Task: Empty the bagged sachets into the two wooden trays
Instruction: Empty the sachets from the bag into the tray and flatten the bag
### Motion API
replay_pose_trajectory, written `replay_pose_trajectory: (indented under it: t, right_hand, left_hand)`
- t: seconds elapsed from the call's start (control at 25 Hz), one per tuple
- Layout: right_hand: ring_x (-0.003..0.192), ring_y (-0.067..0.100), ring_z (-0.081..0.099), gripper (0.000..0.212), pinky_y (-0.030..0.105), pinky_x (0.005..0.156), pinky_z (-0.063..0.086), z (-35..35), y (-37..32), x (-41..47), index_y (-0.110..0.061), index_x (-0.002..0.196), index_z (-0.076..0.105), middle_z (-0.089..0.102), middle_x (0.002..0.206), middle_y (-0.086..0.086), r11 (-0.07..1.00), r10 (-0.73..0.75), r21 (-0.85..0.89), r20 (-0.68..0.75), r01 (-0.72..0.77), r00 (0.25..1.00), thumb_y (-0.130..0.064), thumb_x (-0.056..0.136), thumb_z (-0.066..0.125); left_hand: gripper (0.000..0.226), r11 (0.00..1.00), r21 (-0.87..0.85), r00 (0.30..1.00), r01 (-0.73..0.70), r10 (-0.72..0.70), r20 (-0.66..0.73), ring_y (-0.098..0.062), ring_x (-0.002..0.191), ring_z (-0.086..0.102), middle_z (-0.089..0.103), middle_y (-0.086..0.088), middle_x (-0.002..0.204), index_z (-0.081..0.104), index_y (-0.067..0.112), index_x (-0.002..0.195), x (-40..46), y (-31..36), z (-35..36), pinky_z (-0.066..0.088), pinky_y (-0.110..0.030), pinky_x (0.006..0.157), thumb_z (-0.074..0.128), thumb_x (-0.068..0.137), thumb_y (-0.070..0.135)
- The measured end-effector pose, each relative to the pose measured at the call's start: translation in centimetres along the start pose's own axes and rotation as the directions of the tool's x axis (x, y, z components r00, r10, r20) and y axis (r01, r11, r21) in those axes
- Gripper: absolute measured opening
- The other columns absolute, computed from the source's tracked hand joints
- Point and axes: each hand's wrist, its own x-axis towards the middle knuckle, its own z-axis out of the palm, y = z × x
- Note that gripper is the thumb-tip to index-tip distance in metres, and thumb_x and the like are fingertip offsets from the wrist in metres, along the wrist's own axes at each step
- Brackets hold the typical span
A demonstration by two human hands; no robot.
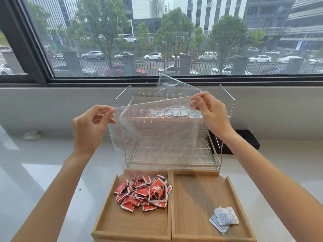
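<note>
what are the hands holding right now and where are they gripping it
Both hands hold one clear plastic bag, which looks empty, above the left wooden tray. The left hand pinches its upper left corner, the right hand its upper right edge.

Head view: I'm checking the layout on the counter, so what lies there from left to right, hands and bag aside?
Crumpled white wad → left wooden tray with the red sachets → right wooden tray with the white sachets → black box.
</note>
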Motion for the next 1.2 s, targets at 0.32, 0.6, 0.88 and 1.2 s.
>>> replay_pose_trajectory:
  t: [0.32,0.6,0.88,1.2]
  right_hand:
    - [0.087,0.013,0.060,0.031,0.005,0.077,0.044,-3.4,2.3,-6.7,0.000,0.092,0.064,0.063,0.091,0.003,0.929,-0.299,-0.245,-0.061,0.276,0.952,-0.023,0.094,0.043]
    - [0.100,0.027,0.062,0.033,0.021,0.093,0.046,-4.3,2.5,-6.7,0.005,0.091,0.062,0.067,0.094,0.020,0.882,-0.396,-0.306,-0.073,0.358,0.915,-0.017,0.096,0.038]
    - [0.100,0.029,0.062,0.031,0.022,0.094,0.046,-4.7,1.8,-5.7,0.008,0.090,0.061,0.066,0.093,0.022,0.832,-0.500,-0.352,-0.141,0.429,0.855,-0.014,0.096,0.039]
    - [0.096,0.016,0.060,0.028,0.006,0.088,0.040,-4.3,2.5,-4.6,0.005,0.090,0.061,0.068,0.093,0.020,0.858,-0.434,-0.373,-0.157,0.353,0.887,-0.014,0.094,0.042]
  left_hand:
    - [0.022,0.988,-0.018,0.985,-0.150,0.151,0.084,0.025,0.087,0.054,0.050,0.056,0.093,0.071,0.009,0.090,-5.5,-0.9,1.5,0.041,0.000,0.080,0.060,0.082,0.027]
    - [0.022,0.964,-0.022,0.962,-0.265,0.266,0.058,0.020,0.101,0.053,0.049,0.053,0.105,0.070,0.005,0.093,-6.1,-0.5,2.4,0.042,-0.006,0.090,0.059,0.086,0.022]
    - [0.022,0.953,-0.022,0.953,-0.301,0.301,-0.030,0.017,0.100,0.056,0.051,0.051,0.103,0.069,0.004,0.095,-4.5,0.1,2.2,0.045,-0.010,0.090,0.059,0.087,0.023]
    - [0.023,0.963,-0.040,0.964,-0.266,0.266,-0.010,0.018,0.098,0.055,0.053,0.049,0.099,0.069,0.008,0.096,-3.6,-0.2,3.2,0.045,-0.010,0.090,0.058,0.087,0.026]
